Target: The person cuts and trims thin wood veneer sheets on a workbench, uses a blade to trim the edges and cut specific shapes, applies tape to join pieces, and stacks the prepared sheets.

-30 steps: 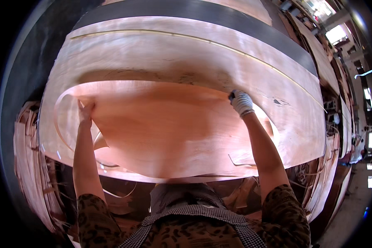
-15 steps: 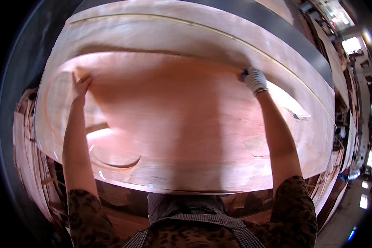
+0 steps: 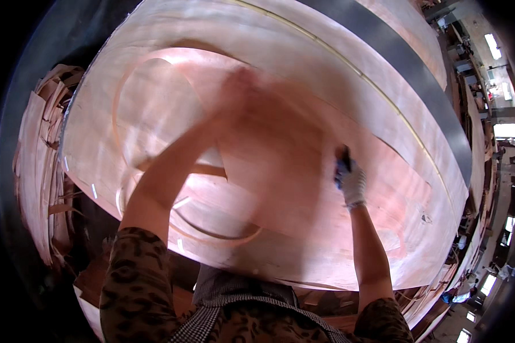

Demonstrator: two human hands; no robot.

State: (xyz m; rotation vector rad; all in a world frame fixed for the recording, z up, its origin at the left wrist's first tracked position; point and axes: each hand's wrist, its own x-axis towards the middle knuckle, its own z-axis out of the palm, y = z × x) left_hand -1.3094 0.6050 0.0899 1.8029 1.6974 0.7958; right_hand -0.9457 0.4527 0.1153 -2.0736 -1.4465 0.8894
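Observation:
A large sheet of thin reddish wood veneer [image 3: 280, 166] lies over a paler veneer sheet [image 3: 303, 268] in front of me. My left hand [image 3: 240, 88], bare and smeared by motion, is over the far edge of the reddish sheet; its fingers cannot be made out. My right hand [image 3: 356, 186], in a white knit glove, is closed around a small dark-and-blue tool [image 3: 342, 166] above the right part of the reddish sheet. The tool's exact kind is hidden by the grip and blur. A curved narrow veneer strip [image 3: 232, 242] lies near my left forearm.
A long thin yellowish strip [image 3: 349, 64] runs across the far side of the pale sheet, with a dark band [image 3: 392, 60] beyond it. Stacked veneer scraps [image 3: 37, 143] stand at the left. Small white tape pieces [image 3: 180, 244] mark the near edge.
My left hand has swept right along the sheet's far edge. My right hand has come nearer with the tool. The view has turned, and the reddish sheet's far edge has changed shape.

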